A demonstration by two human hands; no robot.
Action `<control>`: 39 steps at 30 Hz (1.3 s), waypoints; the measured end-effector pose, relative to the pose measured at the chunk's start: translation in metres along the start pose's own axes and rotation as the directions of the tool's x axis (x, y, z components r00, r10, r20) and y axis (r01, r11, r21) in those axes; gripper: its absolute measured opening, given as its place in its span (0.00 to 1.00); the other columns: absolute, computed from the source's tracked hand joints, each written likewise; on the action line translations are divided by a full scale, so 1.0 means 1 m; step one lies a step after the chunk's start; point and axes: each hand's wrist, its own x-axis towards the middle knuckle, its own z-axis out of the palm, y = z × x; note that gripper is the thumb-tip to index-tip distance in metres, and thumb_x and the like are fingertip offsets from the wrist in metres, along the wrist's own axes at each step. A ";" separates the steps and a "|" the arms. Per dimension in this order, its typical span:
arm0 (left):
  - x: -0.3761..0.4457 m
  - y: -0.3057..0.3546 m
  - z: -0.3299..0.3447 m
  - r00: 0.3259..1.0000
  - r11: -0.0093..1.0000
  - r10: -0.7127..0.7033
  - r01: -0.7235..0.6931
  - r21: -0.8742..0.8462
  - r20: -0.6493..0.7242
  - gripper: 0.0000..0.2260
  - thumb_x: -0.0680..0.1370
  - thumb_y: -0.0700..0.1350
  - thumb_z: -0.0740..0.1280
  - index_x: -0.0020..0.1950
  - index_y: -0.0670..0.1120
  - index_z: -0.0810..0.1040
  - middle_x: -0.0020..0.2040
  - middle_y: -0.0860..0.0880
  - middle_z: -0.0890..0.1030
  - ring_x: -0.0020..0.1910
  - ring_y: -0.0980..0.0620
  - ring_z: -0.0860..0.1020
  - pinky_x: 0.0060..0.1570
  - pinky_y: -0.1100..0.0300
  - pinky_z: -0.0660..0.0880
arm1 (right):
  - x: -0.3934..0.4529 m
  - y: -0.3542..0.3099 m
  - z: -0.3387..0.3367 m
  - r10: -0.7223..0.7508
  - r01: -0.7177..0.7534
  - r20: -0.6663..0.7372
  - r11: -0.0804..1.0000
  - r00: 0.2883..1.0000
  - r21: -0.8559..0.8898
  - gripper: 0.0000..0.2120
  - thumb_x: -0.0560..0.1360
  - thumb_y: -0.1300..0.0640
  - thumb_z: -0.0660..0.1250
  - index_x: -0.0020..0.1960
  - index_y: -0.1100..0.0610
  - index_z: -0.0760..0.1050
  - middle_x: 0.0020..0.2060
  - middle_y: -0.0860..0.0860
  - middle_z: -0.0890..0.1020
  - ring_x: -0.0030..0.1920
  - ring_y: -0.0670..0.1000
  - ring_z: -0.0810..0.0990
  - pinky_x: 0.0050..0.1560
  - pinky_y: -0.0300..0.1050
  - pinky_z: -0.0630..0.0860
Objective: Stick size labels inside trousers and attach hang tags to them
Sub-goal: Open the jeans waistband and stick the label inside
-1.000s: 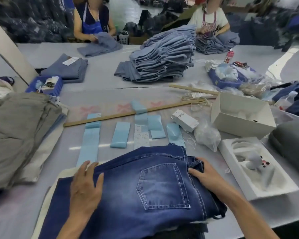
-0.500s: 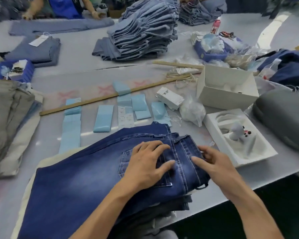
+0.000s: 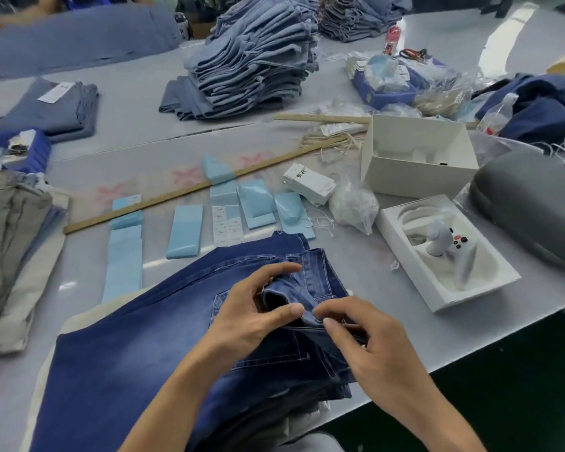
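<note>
Left hand (image 3: 248, 316): fingers pinch the trousers (image 3: 137, 360) waistband (folded open).
Right hand (image 3: 369, 350): fingers grip the same waistband.

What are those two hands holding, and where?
Both the left hand and right hand pinch the dark blue jeans at the folded-open waistband.

The trousers (image 3: 137, 363) are seen in dark indigo denim, faded paler mid-leg, with light contrast stitching. At twelve o'clock of them, pale sky-blue label strips (image 3: 186, 230) are laid on a light grey worktop (image 3: 388, 298) marked with faint pink crosses. A tan wooden ruler (image 3: 183, 195) is shown beyond. The hang tags (image 3: 309, 183) are white with black print. At eleven o'clock, washed grey-blue jeans (image 3: 252, 60) are stacked.
</note>
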 end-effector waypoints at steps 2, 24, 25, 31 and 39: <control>-0.006 -0.004 -0.001 0.999 0.998 -0.026 0.027 -0.059 0.019 0.21 0.71 0.45 0.80 0.62 0.56 0.81 0.59 0.54 0.83 0.59 0.55 0.81 0.59 0.66 0.75 | -0.002 0.000 -0.002 0.001 -0.001 0.015 1.000 1.000 -0.029 0.10 0.78 0.58 0.72 0.53 0.43 0.81 0.48 0.37 0.82 0.53 0.42 0.82 0.52 0.36 0.79; -0.014 0.034 0.049 0.854 0.888 -0.358 0.186 -0.421 -0.378 0.14 0.71 0.53 0.74 0.42 0.45 0.75 0.39 0.42 0.82 0.34 0.42 0.81 0.32 0.48 0.82 | -0.020 0.001 0.012 -0.371 0.278 -0.221 0.891 0.902 -0.359 0.09 0.80 0.52 0.70 0.49 0.57 0.84 0.44 0.47 0.80 0.42 0.48 0.80 0.40 0.42 0.82; -0.015 0.034 0.047 0.868 0.896 -0.339 0.180 -0.406 -0.363 0.15 0.68 0.52 0.78 0.41 0.46 0.75 0.37 0.46 0.81 0.34 0.47 0.82 0.33 0.52 0.82 | -0.022 0.002 0.016 -0.409 0.296 -0.266 0.878 0.873 -0.377 0.08 0.79 0.54 0.70 0.48 0.58 0.84 0.44 0.49 0.81 0.42 0.49 0.80 0.41 0.44 0.81; -0.023 0.026 0.036 0.940 0.900 -0.276 0.179 -0.397 -0.202 0.21 0.61 0.43 0.82 0.48 0.48 0.76 0.43 0.45 0.81 0.43 0.45 0.81 0.48 0.44 0.80 | -0.029 0.015 0.033 -0.464 0.314 -0.395 0.866 0.793 -0.389 0.08 0.78 0.58 0.71 0.50 0.61 0.86 0.46 0.51 0.79 0.44 0.50 0.79 0.47 0.39 0.78; -0.030 0.025 0.035 0.960 0.826 -0.246 0.135 -0.547 -0.135 0.21 0.64 0.30 0.76 0.50 0.50 0.78 0.46 0.42 0.81 0.42 0.45 0.81 0.41 0.56 0.81 | -0.039 0.027 0.042 -0.452 0.331 -0.462 0.887 0.763 -0.321 0.08 0.78 0.58 0.72 0.47 0.62 0.86 0.43 0.53 0.80 0.43 0.49 0.79 0.43 0.41 0.79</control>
